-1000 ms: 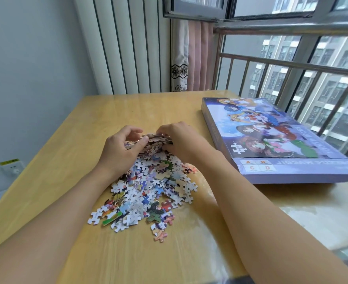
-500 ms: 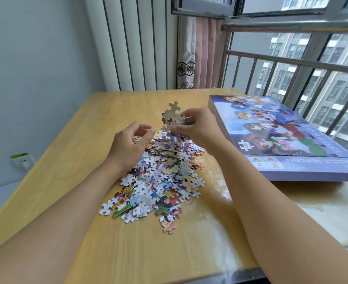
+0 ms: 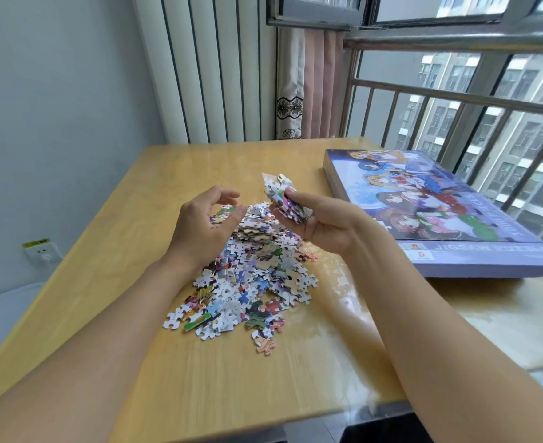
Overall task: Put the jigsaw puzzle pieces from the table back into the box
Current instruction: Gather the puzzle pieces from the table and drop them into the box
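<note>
From my head cam: my right hand (image 3: 319, 223) is gripping a clump of pieces (image 3: 284, 199) above the pile (image 3: 251, 273) on the table (image 3: 174, 174). My left hand (image 3: 204, 223) is hovering loosely curled, holding nothing. The box (image 3: 449, 212) is sitting closed, so nearly everything's left.

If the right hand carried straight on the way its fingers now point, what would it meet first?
The right hand, gripping a clump of puzzle pieces, points up and left, toward the left hand. It would probably meet that hand's curled fingers first, above the pile. Depth is unclear, so it might pass just behind them.
</note>
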